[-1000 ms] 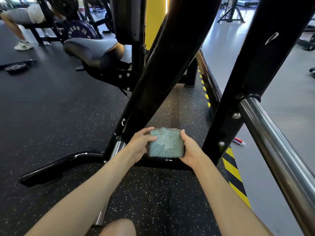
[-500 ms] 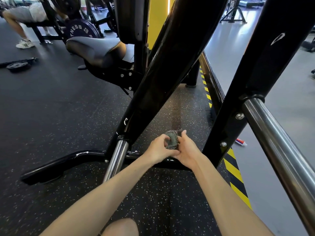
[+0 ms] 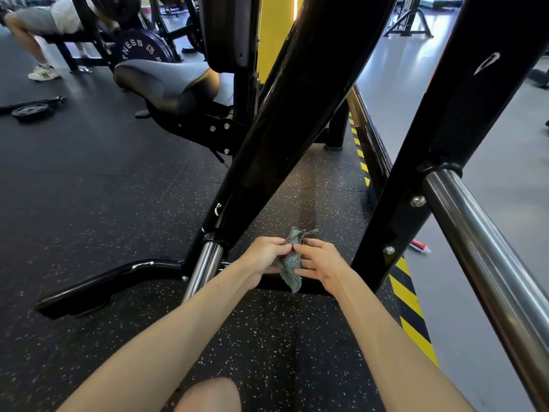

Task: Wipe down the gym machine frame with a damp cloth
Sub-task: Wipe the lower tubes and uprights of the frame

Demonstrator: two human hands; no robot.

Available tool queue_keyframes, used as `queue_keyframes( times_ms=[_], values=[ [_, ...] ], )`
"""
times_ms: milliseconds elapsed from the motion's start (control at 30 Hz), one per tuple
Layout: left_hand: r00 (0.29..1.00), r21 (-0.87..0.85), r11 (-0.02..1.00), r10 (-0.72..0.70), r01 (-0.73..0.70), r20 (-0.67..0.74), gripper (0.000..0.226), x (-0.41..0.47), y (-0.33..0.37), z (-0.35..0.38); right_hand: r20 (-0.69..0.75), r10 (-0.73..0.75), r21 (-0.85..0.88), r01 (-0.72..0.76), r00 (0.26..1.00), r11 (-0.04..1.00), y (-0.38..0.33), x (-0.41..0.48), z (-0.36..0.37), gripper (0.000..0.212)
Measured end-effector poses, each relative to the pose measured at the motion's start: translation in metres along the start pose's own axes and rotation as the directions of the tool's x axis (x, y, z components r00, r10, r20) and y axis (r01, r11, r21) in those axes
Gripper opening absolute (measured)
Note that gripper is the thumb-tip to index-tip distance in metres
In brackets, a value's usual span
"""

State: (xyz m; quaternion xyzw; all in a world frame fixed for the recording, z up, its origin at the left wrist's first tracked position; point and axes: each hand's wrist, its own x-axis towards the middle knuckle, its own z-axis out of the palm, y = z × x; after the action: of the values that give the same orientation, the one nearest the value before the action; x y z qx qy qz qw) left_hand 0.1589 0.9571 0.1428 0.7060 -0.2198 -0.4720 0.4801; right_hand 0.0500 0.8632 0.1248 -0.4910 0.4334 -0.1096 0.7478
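A small teal-grey cloth [image 3: 290, 267] is bunched between both my hands, low over the machine's black base bar [image 3: 98, 285]. My left hand [image 3: 266, 257] and my right hand [image 3: 322, 263] each pinch it, thumbs meeting at its top; a corner hangs down. The machine's frame is glossy black: one thick slanted beam [image 3: 285, 120] rises just behind my hands, and a second beam [image 3: 439, 138] stands to the right. A chrome bar [image 3: 487, 257] runs from the right beam toward me, and a short chrome tube [image 3: 205, 263] leaves the left beam's foot.
A black padded seat [image 3: 166, 81] sits behind the left beam. Yellow-black hazard tape [image 3: 411, 316] edges the speckled rubber floor. A small tube [image 3: 420, 246] lies on the grey floor at right. A weight plate [image 3: 29, 111] lies far left, near a person on a bench [image 3: 44, 22].
The cloth was held out flat between my hands a second ago; I have folded and scrunched it into a bunch, with my hands drawn close together.
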Motion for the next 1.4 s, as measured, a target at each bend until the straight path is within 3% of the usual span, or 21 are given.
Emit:
queue_keyframes(
  times_ms=[133, 233, 400, 533, 633, 700, 833, 1000, 1100, 1167, 1233, 1400],
  values=[
    [0.999, -0.067, 0.997, -0.046, 0.045, -0.007, 0.014, 0.0, 0.001, -0.007, -0.064, 0.009, -0.042, -0.012, 0.998, 0.999, 0.001, 0.001, -0.002, 0.031],
    [0.995, -0.061, 0.997, -0.055, 0.05, -0.082, 0.029, 0.005, 0.003, -0.016, -0.18, 0.078, 0.015, -0.077, 0.981, 0.997, 0.004, 0.008, -0.007, 0.024],
    [0.989, -0.08, 0.996, -0.037, 0.026, -0.145, 0.031, 0.006, 0.01, -0.028, -0.264, 0.215, 0.035, -0.213, 0.94, 0.976, 0.006, 0.01, -0.01, 0.043],
    [1.0, -0.125, 0.992, -0.002, 0.004, 0.017, 0.022, -0.001, 0.021, -0.02, -0.167, 0.236, 0.037, -0.233, 0.957, 0.972, 0.008, 0.007, -0.005, 0.034],
    [0.982, -0.186, 0.982, 0.026, 0.01, 0.187, 0.026, -0.004, 0.033, -0.018, -0.082, 0.111, -0.051, -0.116, 0.99, 0.992, 0.012, 0.009, -0.003, 0.061],
    [0.968, -0.213, 0.977, 0.053, 0.001, 0.247, 0.024, -0.006, 0.041, -0.021, 0.001, 0.056, -0.112, -0.056, 0.998, 0.992, 0.013, 0.008, -0.004, 0.056],
    [0.985, -0.234, 0.972, 0.046, -0.007, 0.164, 0.02, -0.002, 0.045, -0.032, 0.187, -0.042, -0.121, 0.066, 0.981, 0.99, 0.012, 0.002, -0.008, 0.03],
    [0.986, -0.32, 0.938, -0.156, 0.131, -0.054, 0.038, 0.009, 0.017, -0.033, 0.21, -0.082, 0.054, 0.072, 0.974, 0.996, 0.007, 0.0, -0.012, 0.019],
    [0.959, -0.218, 0.936, -0.285, 0.277, -0.005, 0.066, 0.005, -0.006, -0.021, 0.163, -0.082, 0.074, 0.071, 0.983, 0.995, 0.008, 0.001, -0.009, 0.009],
    [0.943, -0.133, 0.934, -0.32, 0.331, 0.094, 0.07, 0.004, -0.019, -0.013, 0.136, -0.079, 0.114, 0.064, 0.987, 0.991, 0.007, 0.002, -0.009, 0.012],
    [0.931, -0.076, 0.941, -0.311, 0.33, 0.189, 0.069, 0.002, -0.027, -0.007, 0.132, -0.087, 0.125, 0.071, 0.987, 0.99, 0.006, 0.003, -0.011, 0.015],
    [0.967, -0.151, 0.961, -0.208, 0.23, 0.146, 0.082, 0.006, -0.033, -0.003, 0.136, -0.048, 0.17, 0.024, 0.99, 0.985, 0.005, 0.004, -0.014, 0.025]
  ],
)
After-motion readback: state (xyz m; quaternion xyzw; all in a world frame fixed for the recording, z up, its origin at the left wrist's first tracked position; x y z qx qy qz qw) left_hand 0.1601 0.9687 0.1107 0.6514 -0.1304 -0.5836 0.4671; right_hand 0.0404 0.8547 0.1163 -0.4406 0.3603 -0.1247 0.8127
